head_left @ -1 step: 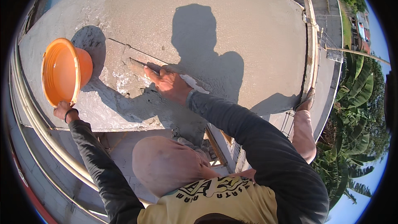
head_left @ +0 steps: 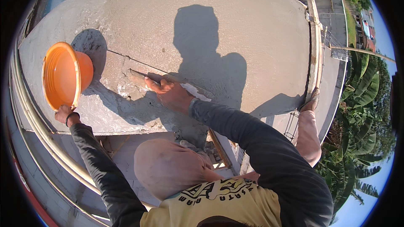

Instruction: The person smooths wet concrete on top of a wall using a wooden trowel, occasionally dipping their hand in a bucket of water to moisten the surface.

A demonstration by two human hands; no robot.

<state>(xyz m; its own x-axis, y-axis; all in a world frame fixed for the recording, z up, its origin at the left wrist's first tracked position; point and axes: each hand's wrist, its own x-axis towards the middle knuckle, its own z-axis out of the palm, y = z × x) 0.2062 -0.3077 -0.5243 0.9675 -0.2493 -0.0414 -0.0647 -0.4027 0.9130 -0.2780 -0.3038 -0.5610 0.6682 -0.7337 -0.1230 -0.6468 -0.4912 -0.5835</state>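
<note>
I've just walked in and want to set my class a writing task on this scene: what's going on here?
A person's left hand grips the rim of an orange bucket. The right hand holds a trowel at the wet-looking grey cement surface. The person's dark shadow falls across that surface, beyond the trowel.

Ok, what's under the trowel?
Wet-looking grey cement shows around the trowel; what lies directly beneath it and the right hand is covered.
</note>
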